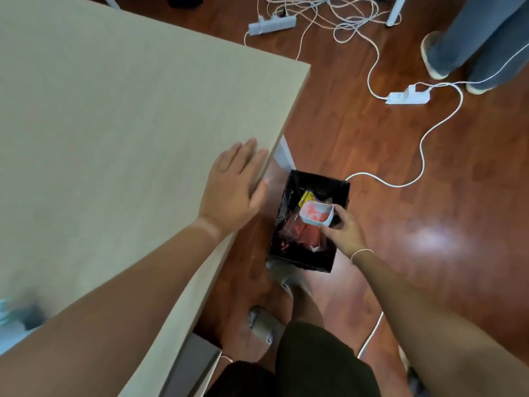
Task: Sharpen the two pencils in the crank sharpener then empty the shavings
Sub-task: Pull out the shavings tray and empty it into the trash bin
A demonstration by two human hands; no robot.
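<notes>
My right hand (342,229) grips a small white shavings tray (316,214) with reddish shavings inside, tilted over a black-lined trash bin (340,190) on the floor. Red and yellow rubbish lies in the bin. My left hand (233,184) rests flat on the beige table (114,124) at its right edge, fingers straight, thumb over the side. A blurred blue-grey object (17,310) sits at the table's far left edge; I cannot tell if it is the sharpener. No pencils are in view.
White power strips (408,96) (272,24) and looping cables cross the wooden floor. Another person's legs (481,38) stand at the top right. My own feet in grey sandals (262,325) are beside the bin, under the table edge.
</notes>
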